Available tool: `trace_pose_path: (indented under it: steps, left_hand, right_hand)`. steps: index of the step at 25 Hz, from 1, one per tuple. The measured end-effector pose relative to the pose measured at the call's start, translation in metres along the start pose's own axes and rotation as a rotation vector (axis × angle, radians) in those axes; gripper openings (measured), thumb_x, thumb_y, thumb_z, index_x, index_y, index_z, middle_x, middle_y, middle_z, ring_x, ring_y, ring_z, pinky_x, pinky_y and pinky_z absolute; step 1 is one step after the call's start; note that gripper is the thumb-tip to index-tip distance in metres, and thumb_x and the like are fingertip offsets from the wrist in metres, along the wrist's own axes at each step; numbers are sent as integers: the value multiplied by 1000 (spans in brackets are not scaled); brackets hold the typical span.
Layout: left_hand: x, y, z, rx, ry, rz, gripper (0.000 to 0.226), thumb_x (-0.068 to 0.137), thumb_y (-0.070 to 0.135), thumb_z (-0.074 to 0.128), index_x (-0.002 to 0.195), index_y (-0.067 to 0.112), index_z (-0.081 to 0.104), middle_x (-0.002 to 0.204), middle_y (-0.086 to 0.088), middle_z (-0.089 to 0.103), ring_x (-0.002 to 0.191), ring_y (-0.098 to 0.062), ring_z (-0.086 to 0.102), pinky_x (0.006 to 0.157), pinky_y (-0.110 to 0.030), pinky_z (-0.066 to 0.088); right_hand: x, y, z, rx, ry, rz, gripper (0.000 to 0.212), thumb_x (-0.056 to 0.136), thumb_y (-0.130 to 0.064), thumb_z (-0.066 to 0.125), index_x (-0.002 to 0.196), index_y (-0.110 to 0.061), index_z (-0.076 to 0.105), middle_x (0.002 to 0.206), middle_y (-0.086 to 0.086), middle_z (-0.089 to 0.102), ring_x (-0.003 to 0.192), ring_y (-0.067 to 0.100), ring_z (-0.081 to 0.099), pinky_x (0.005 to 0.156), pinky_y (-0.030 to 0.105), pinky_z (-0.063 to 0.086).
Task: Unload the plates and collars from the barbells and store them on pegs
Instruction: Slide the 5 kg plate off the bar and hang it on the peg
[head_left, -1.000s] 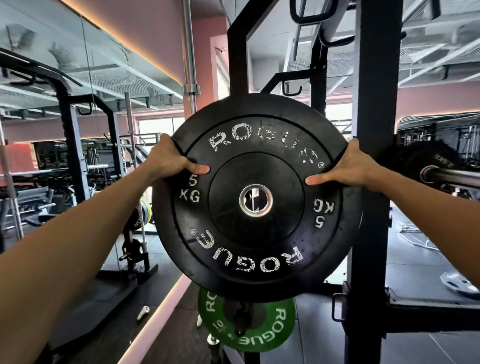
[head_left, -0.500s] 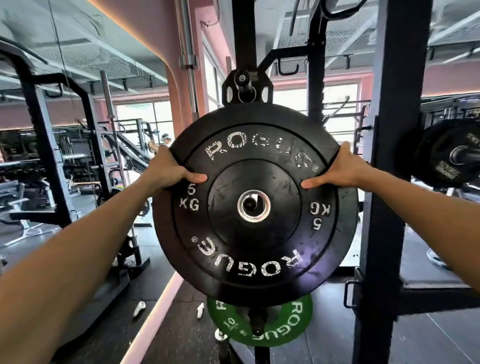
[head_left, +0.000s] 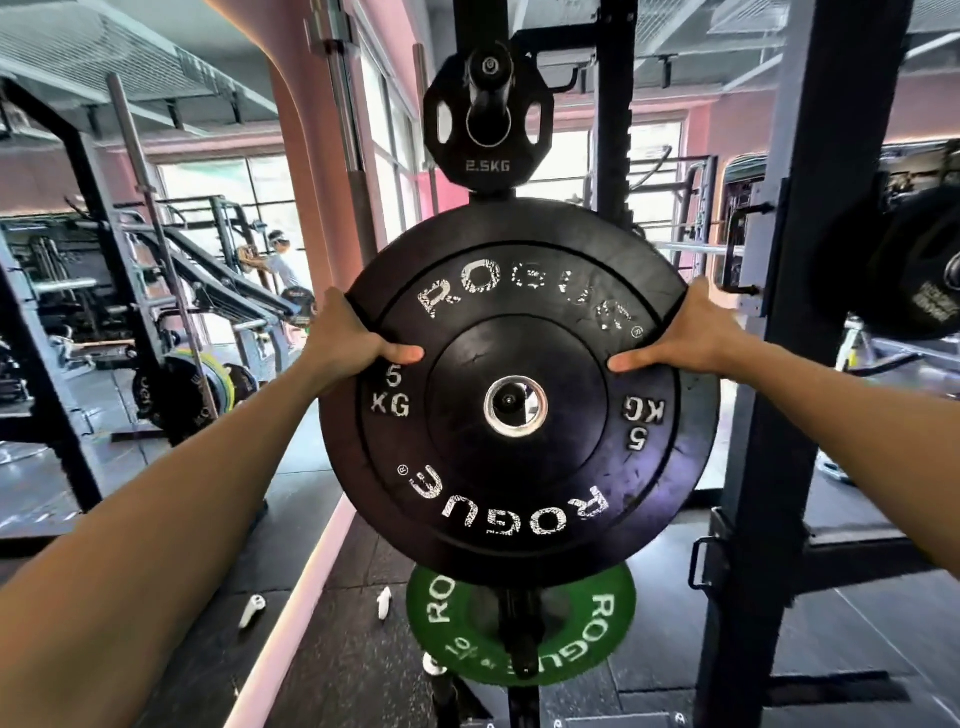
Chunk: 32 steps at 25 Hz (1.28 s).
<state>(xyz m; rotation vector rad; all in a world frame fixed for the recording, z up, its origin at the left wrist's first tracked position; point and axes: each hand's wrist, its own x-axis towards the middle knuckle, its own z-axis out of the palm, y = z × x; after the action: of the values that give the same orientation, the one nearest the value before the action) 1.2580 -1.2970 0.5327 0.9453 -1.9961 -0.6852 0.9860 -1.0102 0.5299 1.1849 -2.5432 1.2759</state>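
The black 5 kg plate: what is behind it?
Through the black 5 kg plate's centre hole, a peg end shows. Below peeks a green plate; above hangs a 2.5 kg plate. The rack between is covered.

The 5 kg plate (head_left: 519, 467) was black with worn white lettering and a silver hub, the lower plate (head_left: 597, 623) green with white lettering, the wall (head_left: 306, 182) pink.

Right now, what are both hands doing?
Left hand: gripping the upper left rim of the black 5 kg plate.
Right hand: gripping the same plate's upper right rim.
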Motion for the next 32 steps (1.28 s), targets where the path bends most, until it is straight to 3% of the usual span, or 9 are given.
trace_pose_path:
  steps: [3,7,10,12,16,22,26,32]
  left_hand:
    - [16,-17,18,-7,28,-13,121,9,63,92,116,20,57,106,9,69,97,-12,66,86,-38,56]
    - [50,-40,38,6,41,15,120,8,68,90,115,23,59,106,11,70,98,-12,68,86,-40,57]
    - [46,-17,43,-9,85,27,109,34,47,98,124,12,47,113,8,57,105,-12,54,91,-31,45]
    - [62,-23,54,-22,99,15,105,43,34,98,127,7,40,116,1,52,113,-21,52,90,-34,41]
    - [90,-33,72,-8,97,36,111,34,45,97,125,9,43,117,1,55,118,-27,55,95,-40,46]
    - [129,-40,96,-30,127,102,91,47,25,97,120,7,47,109,4,52,109,-20,55,93,-36,44]
    - [154,-48,109,-13,131,81,101,40,40,96,122,14,44,122,-1,55,116,-24,55,100,-46,44]
    - [167,-55,110,8,135,62,111,28,58,91,121,19,44,118,6,57,115,-24,56,100,-53,43]
  right_hand:
    - [22,4,19,-27,4,-8,127,30,-57,92,127,-9,26,131,12,49,124,33,49,100,42,44]
    - [53,13,41,-4,49,-30,124,33,-54,93,128,-8,28,119,5,48,121,34,51,87,32,39]
    - [83,22,59,23,87,-43,121,34,-50,95,125,-6,27,125,12,52,119,35,52,82,32,38]
    - [104,26,69,15,101,-39,117,36,-46,96,121,-6,27,126,15,53,118,35,52,81,32,38]
    - [140,32,88,29,109,-41,114,37,-43,97,121,-7,27,127,14,53,118,34,52,82,31,38]
    - [186,41,111,22,144,-39,117,37,-42,97,125,-7,27,130,17,51,120,34,50,91,38,43]
    - [212,47,125,33,144,-28,113,37,-42,96,120,-8,28,128,16,51,118,34,51,89,37,42]
    - [224,57,126,50,114,-9,114,37,-44,96,121,-11,27,131,12,51,122,33,50,91,35,41]
